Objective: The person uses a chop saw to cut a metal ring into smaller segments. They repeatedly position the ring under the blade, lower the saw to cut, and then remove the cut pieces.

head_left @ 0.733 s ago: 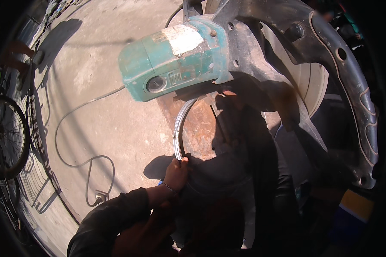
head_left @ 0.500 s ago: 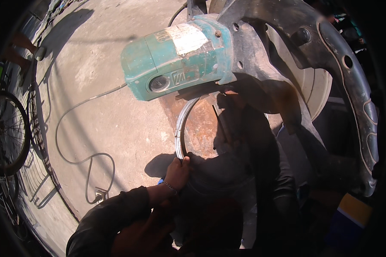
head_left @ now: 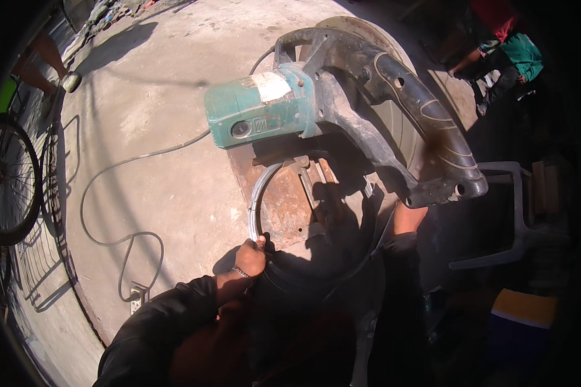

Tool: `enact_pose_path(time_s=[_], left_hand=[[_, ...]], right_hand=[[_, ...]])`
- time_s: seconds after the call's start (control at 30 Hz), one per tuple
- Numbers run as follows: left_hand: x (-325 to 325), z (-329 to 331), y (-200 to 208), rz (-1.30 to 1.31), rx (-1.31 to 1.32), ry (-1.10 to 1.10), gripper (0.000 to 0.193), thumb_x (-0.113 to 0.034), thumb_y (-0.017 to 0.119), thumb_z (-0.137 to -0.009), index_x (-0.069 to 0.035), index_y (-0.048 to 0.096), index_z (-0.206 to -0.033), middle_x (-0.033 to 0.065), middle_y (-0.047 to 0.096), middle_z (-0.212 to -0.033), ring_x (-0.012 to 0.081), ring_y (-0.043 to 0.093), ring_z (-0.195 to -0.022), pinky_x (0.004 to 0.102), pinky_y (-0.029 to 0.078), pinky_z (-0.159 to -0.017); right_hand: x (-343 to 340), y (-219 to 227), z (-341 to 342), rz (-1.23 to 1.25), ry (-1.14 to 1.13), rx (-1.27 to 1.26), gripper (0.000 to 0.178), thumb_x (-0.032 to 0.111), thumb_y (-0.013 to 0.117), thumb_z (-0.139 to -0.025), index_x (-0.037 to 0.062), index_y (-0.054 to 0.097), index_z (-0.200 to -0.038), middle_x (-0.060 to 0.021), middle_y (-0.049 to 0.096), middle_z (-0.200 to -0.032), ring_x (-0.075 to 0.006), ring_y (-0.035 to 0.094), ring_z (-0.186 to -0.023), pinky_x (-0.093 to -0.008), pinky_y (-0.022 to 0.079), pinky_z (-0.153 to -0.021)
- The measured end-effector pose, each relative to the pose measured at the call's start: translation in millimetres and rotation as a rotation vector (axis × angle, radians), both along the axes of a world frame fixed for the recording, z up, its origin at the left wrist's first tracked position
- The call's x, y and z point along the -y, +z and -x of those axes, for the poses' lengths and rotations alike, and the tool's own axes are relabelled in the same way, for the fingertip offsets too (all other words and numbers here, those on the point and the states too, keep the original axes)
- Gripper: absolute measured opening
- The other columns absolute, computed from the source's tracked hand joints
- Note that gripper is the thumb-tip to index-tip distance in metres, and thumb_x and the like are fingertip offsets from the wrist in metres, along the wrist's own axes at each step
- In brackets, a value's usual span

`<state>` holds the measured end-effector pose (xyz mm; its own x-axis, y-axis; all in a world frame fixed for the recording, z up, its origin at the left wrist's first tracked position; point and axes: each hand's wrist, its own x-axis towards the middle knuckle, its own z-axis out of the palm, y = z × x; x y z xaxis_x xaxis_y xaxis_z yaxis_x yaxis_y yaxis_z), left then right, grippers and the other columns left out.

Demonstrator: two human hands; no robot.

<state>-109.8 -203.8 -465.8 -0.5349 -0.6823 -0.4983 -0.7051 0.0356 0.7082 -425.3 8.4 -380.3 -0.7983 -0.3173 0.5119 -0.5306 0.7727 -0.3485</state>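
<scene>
My left hand (head_left: 250, 257), a bracelet at its wrist, is closed round the near left side of a large hoop of bundled silvery wire (head_left: 254, 205). The hoop lies over the rusty base plate (head_left: 279, 205) of a cut-off saw, and its right part is lost in shadow. Above the plate sits the saw's teal motor (head_left: 255, 111); a dark grey arm and black handle (head_left: 426, 109) reach toward the right, with the large disc (head_left: 400, 132) behind. My right hand (head_left: 409, 218) is under the handle's lower end, beside the hoop's shaded right side; its fingers are hidden.
A power cord (head_left: 135, 158) loops over the concrete floor to a socket block (head_left: 137, 298). A bicycle wheel (head_left: 10, 184) and a person's legs (head_left: 45, 61) are at the left. Another person (head_left: 523, 55) is at the far right. A blue and yellow container (head_left: 524, 309) stands near right.
The view has shifted, so the saw looks smaller and its handle sits further left. My right hand has gone from below the motor to under the handle's end. My left hand still grips the hoop.
</scene>
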Motion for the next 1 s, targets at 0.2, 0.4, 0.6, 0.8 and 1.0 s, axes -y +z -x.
enact_pose_path(time_s=[0.2, 0.4, 0.6, 0.8, 1.0], left_hand=[[1.7, -1.6, -38.5, -0.018, -0.025, 0.050, 0.057, -0.046, 0.047, -0.100, 0.009, 0.061, -0.092, 0.0316, 0.066, -0.083, 0.0473, 0.065, -0.084, 0.0488, 0.050, -0.075], [0.0, 13.1, -33.2, -0.137, -0.108, 0.069, 0.059, -0.046, 0.045, -0.101, 0.010, 0.062, -0.093, 0.0322, 0.066, -0.088, 0.0448, 0.066, -0.089, 0.0467, 0.050, -0.080], [3.4, -4.2, 21.2, -0.107, -0.006, 0.084, 0.060, -0.046, 0.043, -0.100, 0.011, 0.061, -0.103, 0.0344, 0.065, -0.100, 0.0473, 0.063, -0.100, 0.0490, 0.049, -0.087], [8.1, -0.3, 66.4, -0.181, 0.041, 0.028, 0.057, -0.045, 0.043, -0.101, 0.009, 0.060, -0.107, 0.0326, 0.066, -0.101, 0.0456, 0.064, -0.101, 0.0483, 0.049, -0.089], [12.4, -0.4, 72.6, -0.144, 0.050, 0.013, 0.057, -0.045, 0.042, -0.101, 0.009, 0.059, -0.107, 0.0327, 0.066, -0.100, 0.0457, 0.064, -0.100, 0.0475, 0.050, -0.088]], right_hand=[[104.0, 327.4, -73.2, 0.312, 0.574, 0.546, 0.075, 0.068, 0.053, -0.087, 0.0020, 0.063, -0.122, -0.0114, 0.061, -0.112, -0.0164, 0.060, -0.092, -0.0272, 0.046, -0.081], [187.7, 319.4, -111.8, -0.864, 0.341, 0.064, 0.048, 0.028, 0.055, -0.091, -0.0081, 0.057, -0.122, -0.0300, 0.064, -0.109, -0.0393, 0.063, -0.108, -0.0383, 0.049, -0.094], [165.4, 298.7, -97.4, -0.488, 0.524, 0.149, 0.051, 0.008, 0.055, -0.084, -0.0084, 0.051, -0.132, -0.0325, 0.063, -0.111, -0.0421, 0.064, -0.105, -0.0405, 0.047, -0.097], [149.0, 297.1, -115.7, -0.230, 0.471, 0.358, 0.052, 0.009, 0.057, -0.084, -0.0069, 0.051, -0.133, -0.0318, 0.061, -0.120, -0.0421, 0.060, -0.113, -0.0388, 0.044, -0.100], [154.3, 301.8, -117.4, -0.164, 0.511, 0.416, 0.052, 0.010, 0.059, -0.084, -0.0059, 0.051, -0.133, -0.0313, 0.061, -0.121, -0.0419, 0.058, -0.116, -0.0391, 0.043, -0.102]])
